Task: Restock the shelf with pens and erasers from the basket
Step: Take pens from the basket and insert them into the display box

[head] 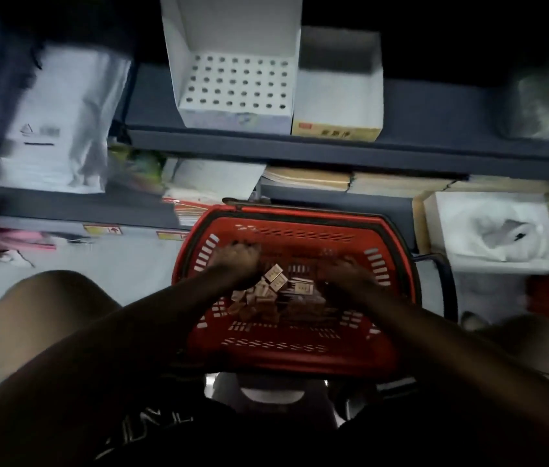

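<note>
A red plastic basket (295,357) sits on the floor between my knees, below the shelf. Several small boxed erasers (275,279) lie in a heap on its bottom. My left hand (237,261) reaches into the far left of the basket with its fingers curled downward beside the heap; what is under it is hidden. My right hand (347,273) lies over the right side of the heap, dark and blurred. On the shelf (300,146) above stand a white display box with rows of pen holes (236,82), all unfilled, and an open white box with a yellow front (338,96).
White bags (54,129) fill the left shelf. Paper stacks (306,178) lie on the lower shelf behind the basket. A carton with white plastic wrap (492,227) stands on the floor at the right. My bare knees flank the basket.
</note>
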A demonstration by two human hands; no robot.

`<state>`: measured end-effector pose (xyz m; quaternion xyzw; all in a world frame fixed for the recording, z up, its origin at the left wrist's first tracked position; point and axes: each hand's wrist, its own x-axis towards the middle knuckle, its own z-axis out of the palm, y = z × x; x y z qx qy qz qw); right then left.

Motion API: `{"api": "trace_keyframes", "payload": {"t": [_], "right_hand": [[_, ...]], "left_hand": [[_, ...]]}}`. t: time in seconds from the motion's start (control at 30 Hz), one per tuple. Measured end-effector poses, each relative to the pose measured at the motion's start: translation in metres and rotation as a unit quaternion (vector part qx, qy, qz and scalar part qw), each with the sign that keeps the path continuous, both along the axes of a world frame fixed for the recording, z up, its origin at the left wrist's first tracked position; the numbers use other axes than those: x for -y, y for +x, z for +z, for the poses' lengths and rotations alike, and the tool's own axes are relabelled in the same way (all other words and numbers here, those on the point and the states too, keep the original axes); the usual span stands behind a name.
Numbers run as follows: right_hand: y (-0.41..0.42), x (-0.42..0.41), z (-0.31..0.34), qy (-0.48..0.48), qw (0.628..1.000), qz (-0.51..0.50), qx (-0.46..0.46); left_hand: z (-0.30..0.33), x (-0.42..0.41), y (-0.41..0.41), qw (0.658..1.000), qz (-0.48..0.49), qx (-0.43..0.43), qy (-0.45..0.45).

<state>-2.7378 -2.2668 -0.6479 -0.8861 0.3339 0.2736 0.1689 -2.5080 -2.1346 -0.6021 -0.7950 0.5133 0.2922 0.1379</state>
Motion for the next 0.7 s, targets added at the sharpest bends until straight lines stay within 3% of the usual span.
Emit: {"api": "trace_keyframes", "payload": {"t": [0.03,0.13,0.27,0.43,0.7], "right_hand": [[0.002,-0.005,0.001,0.006,1.000,0.016,-0.013],[0.010,-0.022,0.033,0.022,0.998,-0.058,-0.033],[-0.008,-0.044,0.053,0.012,0.997,-0.046,-0.063],[-0.031,-0.058,0.060,0.007,0.996,-0.061,-0.060],[-0.032,-0.063,0.043,0.016,0.996,-0.060,-0.070]], "left_hand": [[-0.002,-0.002,-0.003,1.000,0.004,0.000,0.011],[-0.016,-0.011,-0.010,1.000,-0.006,-0.009,-0.012],[-0.013,-0.029,-0.025,1.000,-0.001,-0.005,-0.025],[0.001,-0.035,-0.043,0.997,-0.019,0.000,-0.075],[-0.008,-0.031,-0.045,0.996,-0.030,0.000,-0.083]]}}
